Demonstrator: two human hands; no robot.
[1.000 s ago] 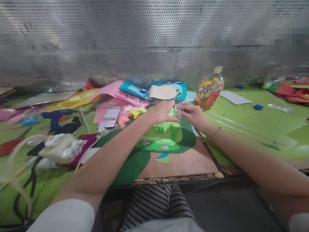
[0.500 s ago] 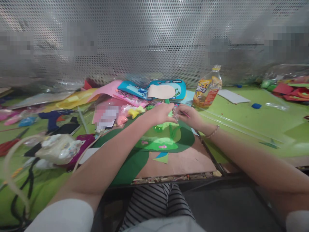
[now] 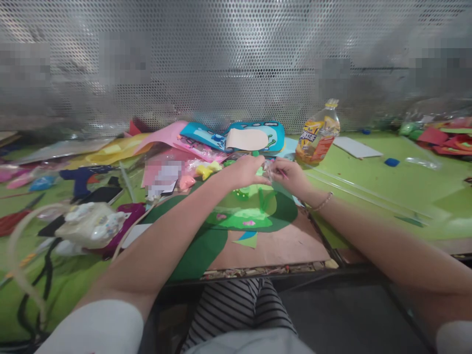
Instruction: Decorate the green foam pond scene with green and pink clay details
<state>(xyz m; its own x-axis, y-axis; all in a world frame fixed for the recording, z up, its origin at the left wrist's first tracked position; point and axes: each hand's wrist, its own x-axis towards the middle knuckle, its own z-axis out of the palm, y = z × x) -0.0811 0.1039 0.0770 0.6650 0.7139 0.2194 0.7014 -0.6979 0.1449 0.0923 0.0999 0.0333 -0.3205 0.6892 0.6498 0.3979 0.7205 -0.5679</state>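
My left hand [image 3: 250,171] is closed above a green foam craft picture, its fingers at a small piece of clear crinkled plastic [image 3: 268,172]. From the right, my right hand [image 3: 289,174] meets it, fingers pinched around a thin pink stick [image 3: 283,174]. Both hands nearly touch at the plastic. Below them the light green craft piece [image 3: 239,220], with pink spots, lies on a dark green sheet [image 3: 283,216]. A green tip [image 3: 255,154] shows just behind my left fingers; the rest of it is hidden.
Behind the hands lie blue decorated pieces [image 3: 275,129] and a cream oval [image 3: 247,139]. A bottle [image 3: 315,135] stands to the right. Leftward are yellow clay [image 3: 204,171], a glue gun [image 3: 83,179], a phone [image 3: 101,195] and a decorated pouch [image 3: 88,226]. A perforated metal panel [image 3: 206,64] rises behind.
Both hands stay nearly in place, with only slight finger movement at the plastic. The view has shifted very slightly.
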